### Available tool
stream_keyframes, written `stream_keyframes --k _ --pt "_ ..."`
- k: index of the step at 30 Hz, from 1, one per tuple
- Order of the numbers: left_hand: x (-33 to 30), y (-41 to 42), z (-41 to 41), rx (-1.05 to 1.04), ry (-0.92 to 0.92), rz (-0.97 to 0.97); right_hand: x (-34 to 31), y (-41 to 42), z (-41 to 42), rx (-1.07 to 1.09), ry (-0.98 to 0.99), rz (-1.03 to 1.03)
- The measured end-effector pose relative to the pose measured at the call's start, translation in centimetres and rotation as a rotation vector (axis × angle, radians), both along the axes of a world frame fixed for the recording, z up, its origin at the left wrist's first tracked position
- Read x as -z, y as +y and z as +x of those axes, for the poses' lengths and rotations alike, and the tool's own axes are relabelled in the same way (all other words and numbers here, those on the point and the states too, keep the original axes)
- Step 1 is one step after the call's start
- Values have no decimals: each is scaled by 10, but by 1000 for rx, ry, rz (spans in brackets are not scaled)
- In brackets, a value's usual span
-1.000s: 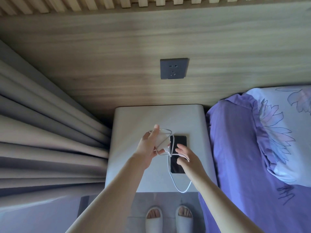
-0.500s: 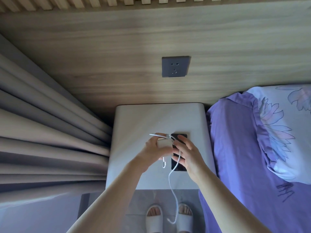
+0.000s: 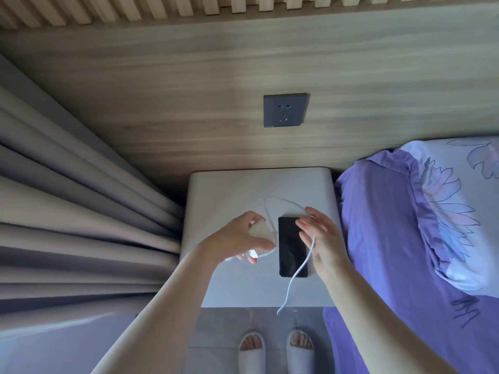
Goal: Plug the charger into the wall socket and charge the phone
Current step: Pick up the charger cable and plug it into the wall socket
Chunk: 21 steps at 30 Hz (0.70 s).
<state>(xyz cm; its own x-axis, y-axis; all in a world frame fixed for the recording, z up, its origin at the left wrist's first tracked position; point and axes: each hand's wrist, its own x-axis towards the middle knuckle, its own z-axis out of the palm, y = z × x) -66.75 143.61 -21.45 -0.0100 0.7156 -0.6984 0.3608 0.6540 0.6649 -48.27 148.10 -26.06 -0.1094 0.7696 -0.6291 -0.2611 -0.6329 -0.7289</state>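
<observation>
Your left hand (image 3: 237, 240) reaches in from the lower left and pinches the smooth white charger (image 3: 260, 233) at frame centre, while your right hand (image 3: 321, 238), fingers loosely spread, lets the thin white cable (image 3: 297, 273) drape over the glossy black phone (image 3: 293, 247) lying flat on the pale matte nightstand (image 3: 229, 190), below the grey wall socket (image 3: 285, 110).

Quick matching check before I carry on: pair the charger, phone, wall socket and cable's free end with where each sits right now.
Things:
1. charger
2. phone
3. wall socket
4. cable's free end

Places:
A. nothing plugged in, on the wood panel
B. hanging past the nightstand's front edge
C. held in the left hand
D. flat on the nightstand, screen dark

Pairs: 1-C, 2-D, 3-A, 4-B
</observation>
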Motion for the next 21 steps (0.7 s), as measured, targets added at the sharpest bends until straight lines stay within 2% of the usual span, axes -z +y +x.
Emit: stream_keyframes --k 2,4,5,6,9,12,16,19,21 --pt "0 3 -5 -52 244 56 4 2 5 -1 -123 11" --pt "0 6 -7 -190 511 147 9 3 8 -59 -301 66" --pt "-1 8 -6 -279 559 200 10 3 7 -123 -384 112" --pt "-2 11 -5 -384 519 254 11 3 6 -198 -449 150" --pt "-8 20 -1 -686 128 315 7 5 -1 -321 -519 176" --pt "-13 28 3 -863 -302 251 -7 8 -12 -349 -463 250" --pt "-12 39 13 -922 -494 218 -33 18 -30 -356 -306 326" --pt "-15 48 26 -864 -724 199 -48 29 -41 -413 -134 311" --pt "-20 58 31 -854 -844 193 -54 37 -45 -407 -124 335"
